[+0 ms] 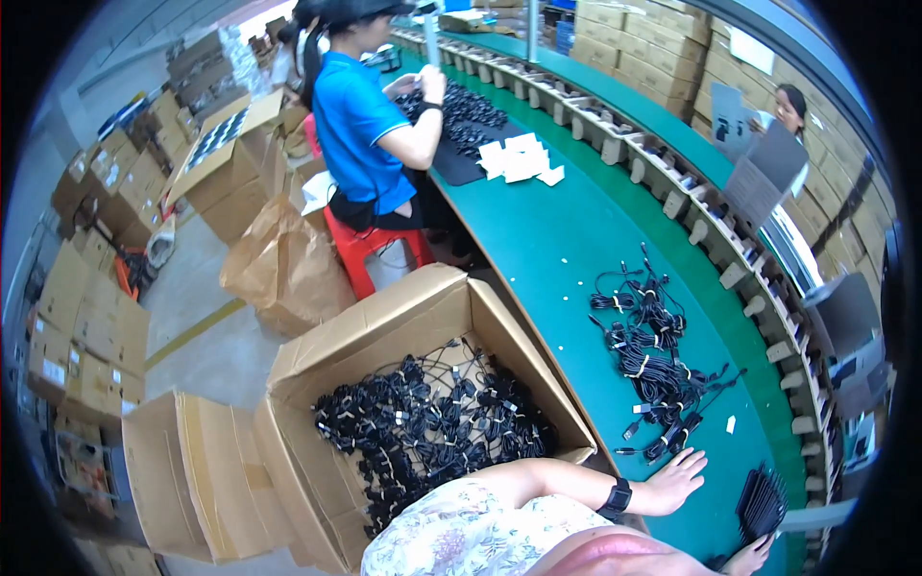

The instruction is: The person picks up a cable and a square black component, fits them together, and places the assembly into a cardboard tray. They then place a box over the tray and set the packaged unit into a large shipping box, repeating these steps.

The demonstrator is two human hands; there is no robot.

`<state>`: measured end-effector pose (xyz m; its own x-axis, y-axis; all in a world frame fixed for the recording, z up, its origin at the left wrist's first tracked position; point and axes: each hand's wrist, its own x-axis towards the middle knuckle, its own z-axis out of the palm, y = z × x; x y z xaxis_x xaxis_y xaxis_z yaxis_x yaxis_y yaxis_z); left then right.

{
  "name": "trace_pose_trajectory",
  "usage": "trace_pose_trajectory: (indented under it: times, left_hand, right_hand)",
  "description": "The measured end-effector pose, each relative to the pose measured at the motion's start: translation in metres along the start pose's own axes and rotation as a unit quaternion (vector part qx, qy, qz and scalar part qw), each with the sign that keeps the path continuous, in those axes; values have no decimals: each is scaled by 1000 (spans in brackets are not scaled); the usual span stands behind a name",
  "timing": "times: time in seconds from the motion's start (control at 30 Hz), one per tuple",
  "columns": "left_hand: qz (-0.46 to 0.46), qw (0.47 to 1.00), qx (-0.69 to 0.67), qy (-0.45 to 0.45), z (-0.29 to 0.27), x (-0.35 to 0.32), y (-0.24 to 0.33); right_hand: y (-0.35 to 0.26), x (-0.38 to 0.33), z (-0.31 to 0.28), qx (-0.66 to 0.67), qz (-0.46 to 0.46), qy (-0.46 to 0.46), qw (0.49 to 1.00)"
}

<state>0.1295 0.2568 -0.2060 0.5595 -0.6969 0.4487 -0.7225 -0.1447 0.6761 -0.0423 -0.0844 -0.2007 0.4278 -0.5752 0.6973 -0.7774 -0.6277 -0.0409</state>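
My left hand point(677, 482) lies palm down on the green table point(519, 250), fingers spread and holding nothing. Just beyond its fingertips are bundled black cables point(653, 365) with metal plugs, tied with pale bands and heaped in a row. At the lower right, my right hand point(749, 557) is partly cut off by the picture's edge. Its fingers close on the lower end of a black ribbed stack point(762, 501) of thin pieces; what kind they are is too small to tell. A small white slip point(731, 423) lies to the right of the cables.
An open carton point(288, 403) of bundled black cables stands left of the table. Further up, a co-worker in blue point(355, 125) sits on a red stool point(351, 252) by a cable pile and white papers point(519, 158). A slotted conveyor point(672, 197) curves along the right; another person is beyond.
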Motion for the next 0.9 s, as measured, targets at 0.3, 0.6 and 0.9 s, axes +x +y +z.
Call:
trace_pose_trajectory:
  times: [0.3, 0.6, 0.9]
  left_hand:
    - [5, 1000, 25, 4, -6, -3, 6]
    - [27, 997, 73, -21, -12, -7, 10]
    - [45, 995, -74, -58, -42, 9, 8]
  right_hand:
    - [23, 3, 13, -35, 107, -68, 991]
    - [-16, -8, -35, 38, 119, -34, 992]
    - [-14, 34, -84, -33, -2, -154, 988]
